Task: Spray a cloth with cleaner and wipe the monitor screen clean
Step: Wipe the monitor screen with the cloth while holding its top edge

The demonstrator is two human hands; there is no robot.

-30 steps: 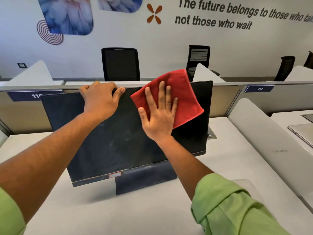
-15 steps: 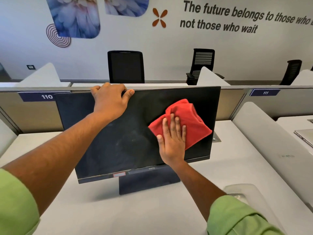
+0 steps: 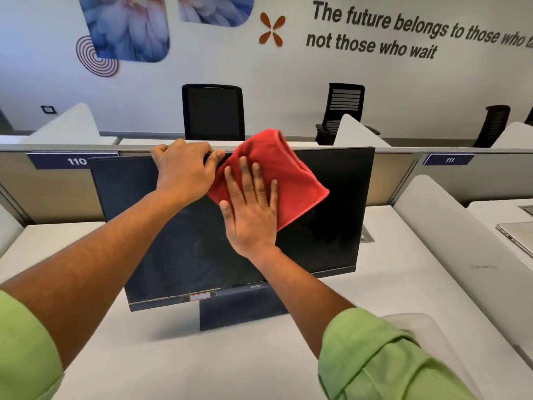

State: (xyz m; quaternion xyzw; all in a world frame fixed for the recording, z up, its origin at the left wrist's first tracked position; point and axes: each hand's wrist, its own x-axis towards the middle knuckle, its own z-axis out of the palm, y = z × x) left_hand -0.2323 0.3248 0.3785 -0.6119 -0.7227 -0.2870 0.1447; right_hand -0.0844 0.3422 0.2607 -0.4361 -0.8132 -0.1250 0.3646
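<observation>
Head view, wiping stage. The monitor (image 3: 184,241) stands upright on the white table (image 3: 403,284), its long axis running left to right across the view and its dark screen facing the person. The red cloth (image 3: 288,168) lies flat against the upper middle of the screen, its top corner rising just above the monitor's upper edge.

The right hand (image 3: 251,209) presses the cloth to the glass with straight, spread fingers; this grip is flat and wide, pinching nothing, and only the lower left part of the cloth sits beneath the palm. The rest of the cloth extends up and to the right of that hand.

The left hand (image 3: 184,168) curls over the monitor's top edge, just beside the cloth and touching or nearly touching its left corner; this grip holds the monitor, which appears to steady it against the push of the wipe.

The governing relation: most of the unwiped-looking glass, faintly smeared, lies below and to the left of the cloth, under the left forearm, while the right-hand part of the screen lies beyond the cloth's far corner. The right hand is the nearer to both areas. A next stroke would probably run along the screen's long axis or downward, away from the bracing hand. No spray bottle is identifiable in view.
</observation>
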